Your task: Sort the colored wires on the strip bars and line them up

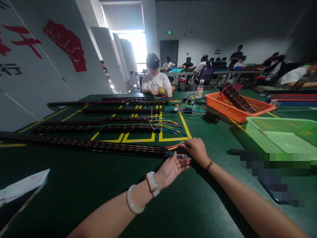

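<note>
A long dark bundle of strips (119, 147) lies across the green table, with coloured wires at its right end. My left hand (173, 168) is palm up beside that end, its fingers stretched out. A blue wire (180, 156) with a ring terminal runs along its fingers. My right hand (196, 150) is palm down just to the right, fingers curled toward the wire ends. A red wire (174, 145) and a yellow wire reach up to its fingers; its fingertips are hidden, so what they pinch cannot be seen.
More dark strip bundles (99, 127) lie beyond, over yellow tape lines. On the right stand an orange basket (228, 107) holding a bundle, a green basket (260, 129) and a bottle (199, 89). A person (156, 81) with a yellow tool sits opposite. Papers (24, 183) lie left.
</note>
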Demonstrator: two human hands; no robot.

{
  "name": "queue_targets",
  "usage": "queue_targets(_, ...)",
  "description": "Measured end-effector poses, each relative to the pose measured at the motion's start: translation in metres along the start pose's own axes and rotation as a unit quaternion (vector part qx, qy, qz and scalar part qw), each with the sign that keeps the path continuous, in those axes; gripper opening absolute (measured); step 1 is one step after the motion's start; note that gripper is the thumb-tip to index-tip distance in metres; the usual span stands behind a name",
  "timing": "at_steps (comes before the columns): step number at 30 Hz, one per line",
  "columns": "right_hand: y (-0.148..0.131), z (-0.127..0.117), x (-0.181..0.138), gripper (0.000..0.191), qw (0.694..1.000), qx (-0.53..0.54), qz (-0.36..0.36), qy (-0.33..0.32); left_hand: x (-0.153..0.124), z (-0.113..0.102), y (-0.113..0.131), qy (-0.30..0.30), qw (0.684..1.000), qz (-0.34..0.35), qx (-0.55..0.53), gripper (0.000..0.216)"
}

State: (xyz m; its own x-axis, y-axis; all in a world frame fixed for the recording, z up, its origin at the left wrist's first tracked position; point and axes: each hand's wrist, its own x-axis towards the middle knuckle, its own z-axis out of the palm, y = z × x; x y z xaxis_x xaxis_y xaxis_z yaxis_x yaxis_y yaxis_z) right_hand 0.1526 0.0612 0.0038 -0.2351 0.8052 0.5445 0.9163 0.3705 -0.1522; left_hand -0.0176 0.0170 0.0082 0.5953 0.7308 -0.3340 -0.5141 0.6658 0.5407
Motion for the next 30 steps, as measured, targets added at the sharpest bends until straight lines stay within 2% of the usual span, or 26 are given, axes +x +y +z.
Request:
queue_targets(4, 0.0, -0.003, -0.001, 0.039, 1.0, 0.004, 0.007, -0.019, 0.001, -0.001, 0.0, -0.002, 1.0, 0.004, 0.002, 0.039)
queue_targets(14, 0.006, -0.004, -0.005, 0.049, 0.991, 0.056, -0.001, -0.122, -0.001, 0.0, -0.001, 0.001, 1.0, 0.003, 0.014, 0.045)
queue_targets(21, 0.005, -0.005, -0.006, 0.055, 0.982, 0.078, 0.025, -0.168, -0.001, 0.0, 0.0, -0.002, 1.0, -0.004, 0.02, 0.046)
queue_targets(24, 0.008, -0.012, -0.005, 0.056, 0.961, 0.168, 0.072, -0.208, -0.002, 0.001, 0.001, -0.006, 1.0, 0.0, 0.021, 0.046)
queue_targets(26, 0.012, -0.02, -0.004, 0.056, 0.941, 0.23, 0.127, -0.212, -0.002, 0.002, 0.001, -0.009, 1.0, 0.0, 0.023, 0.046)
queue_targets(28, 0.016, -0.029, -0.004, 0.055, 0.916, 0.287, 0.162, -0.23, -0.002, 0.002, 0.001, -0.009, 1.0, -0.002, 0.022, 0.047)
queue_targets(30, 0.02, -0.036, -0.004, 0.053, 0.879, 0.347, 0.163, -0.284, -0.002, 0.001, 0.001, -0.01, 1.0, -0.007, 0.022, 0.048)
